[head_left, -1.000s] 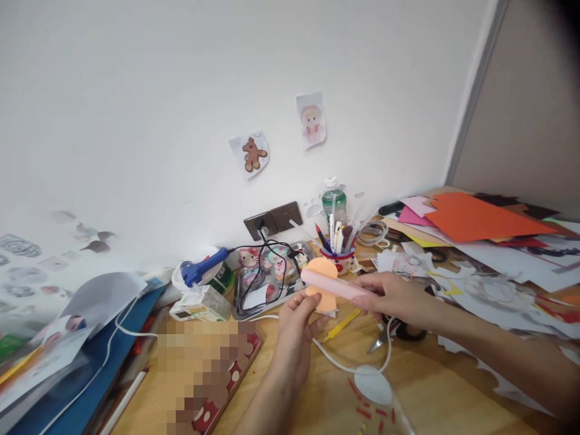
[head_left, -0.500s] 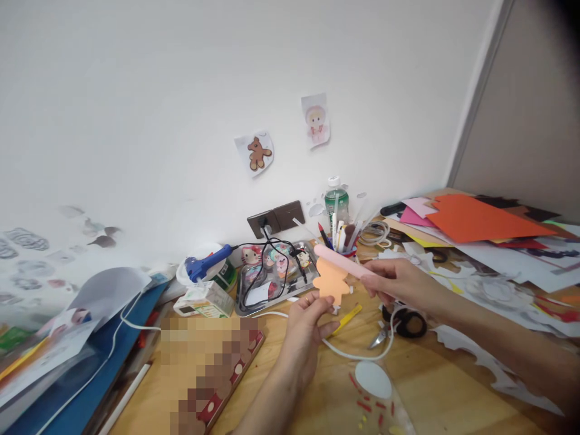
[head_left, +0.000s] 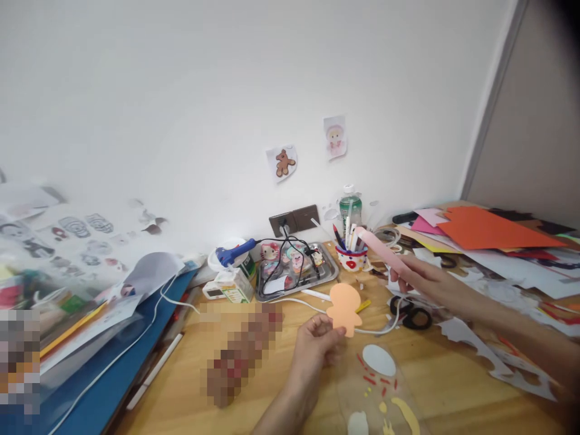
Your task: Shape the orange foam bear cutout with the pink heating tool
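Observation:
My left hand (head_left: 318, 345) pinches the lower edge of a pale orange doll-shaped cutout (head_left: 345, 308), with a round head, short arms and legs, upright above the table. My right hand (head_left: 403, 277) is closed on one end of a pink curved piece (head_left: 383, 251), seen nearly edge-on, so its full outline is hidden. The two pieces are apart. Below, on a clear sheet (head_left: 339, 386), lie a white oval (head_left: 379, 360), small red strips (head_left: 369, 380) and a yellow curved piece (head_left: 406, 415).
Black-handled scissors (head_left: 415, 315) and a white cable (head_left: 385, 330) lie on the wooden table. Behind are a metal tray (head_left: 333, 273), a blue glue gun (head_left: 235, 251), a pen cup (head_left: 351, 260) and a bottle (head_left: 350, 208). Coloured paper (head_left: 493, 226) is piled at right.
The pink piece has moved off the orange cutout, up and to the right with my right hand. My left hand has lowered the cutout, now fully in sight. The view has shifted left.

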`<move>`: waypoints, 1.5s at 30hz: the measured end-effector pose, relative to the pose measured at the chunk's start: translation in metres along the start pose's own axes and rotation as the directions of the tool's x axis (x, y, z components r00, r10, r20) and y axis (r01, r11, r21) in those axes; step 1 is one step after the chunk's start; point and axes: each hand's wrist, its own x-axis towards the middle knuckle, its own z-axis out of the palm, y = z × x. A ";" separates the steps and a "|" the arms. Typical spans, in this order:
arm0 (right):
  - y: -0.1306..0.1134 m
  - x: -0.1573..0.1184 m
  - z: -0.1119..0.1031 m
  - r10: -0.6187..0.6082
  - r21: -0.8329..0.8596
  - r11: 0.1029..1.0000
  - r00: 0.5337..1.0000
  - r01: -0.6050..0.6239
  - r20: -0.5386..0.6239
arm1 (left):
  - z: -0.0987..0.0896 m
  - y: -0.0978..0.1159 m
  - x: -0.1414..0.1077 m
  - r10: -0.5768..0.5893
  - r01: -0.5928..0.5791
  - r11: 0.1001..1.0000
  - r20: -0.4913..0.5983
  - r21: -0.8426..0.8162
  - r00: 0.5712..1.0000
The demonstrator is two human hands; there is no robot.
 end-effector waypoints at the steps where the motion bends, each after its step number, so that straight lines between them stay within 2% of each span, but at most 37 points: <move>1: 0.003 -0.003 0.003 -0.004 0.002 1.000 1.000 0.004 0.028 | -0.003 -0.003 0.000 0.006 -0.006 1.000 -0.007 -0.010 1.000; 3: 0.008 -0.007 0.008 0.028 -0.012 1.000 0.998 -0.028 0.056 | -0.008 -0.007 0.002 0.017 -0.018 0.999 -0.026 -0.031 1.000; 7: 0.016 -0.009 0.015 0.136 -0.032 0.990 0.991 -0.136 -0.010 | -0.013 -0.009 0.007 0.035 -0.038 0.996 -0.043 -0.078 0.998; 13: 0.021 -0.009 0.020 0.112 -0.033 0.993 0.992 -0.111 0.056 | -0.009 -0.013 0.013 0.041 -0.056 0.987 -0.100 -0.152 0.994; 18: 0.011 -0.014 0.021 0.085 -0.031 0.996 0.987 -0.082 0.138 | -0.007 -0.018 0.015 0.064 -0.079 0.980 -0.083 -0.185 0.994; 24: 0.000 -0.018 0.020 0.141 0.021 0.989 0.980 -0.146 0.143 | -0.008 -0.021 0.015 0.095 -0.116 0.970 -0.109 -0.212 0.990; 29: -0.002 -0.019 0.024 0.036 0.030 0.999 0.982 -0.042 0.188 | -0.008 -0.022 0.015 0.097 -0.120 0.971 -0.120 -0.207 0.988; 33: -0.001 -0.020 0.024 0.064 0.028 0.997 0.990 -0.068 0.128 | -0.007 -0.022 0.014 0.089 -0.111 0.973 -0.115 -0.204 0.989; 35: 0.004 -0.019 0.025 0.042 0.001 0.999 0.993 -0.042 0.107 | -0.007 -0.022 0.013 0.104 -0.125 0.971 -0.108 -0.205 0.989; 40: 0.020 -0.017 0.034 0.003 -0.046 0.999 0.986 0.005 0.169 | -0.007 -0.023 0.012 0.119 -0.135 0.973 -0.096 -0.185 0.988; 45: 0.020 -0.018 0.041 0.029 -0.083 0.996 0.983 -0.014 0.182 | -0.008 -0.025 0.013 0.135 -0.141 0.982 -0.059 -0.125 0.989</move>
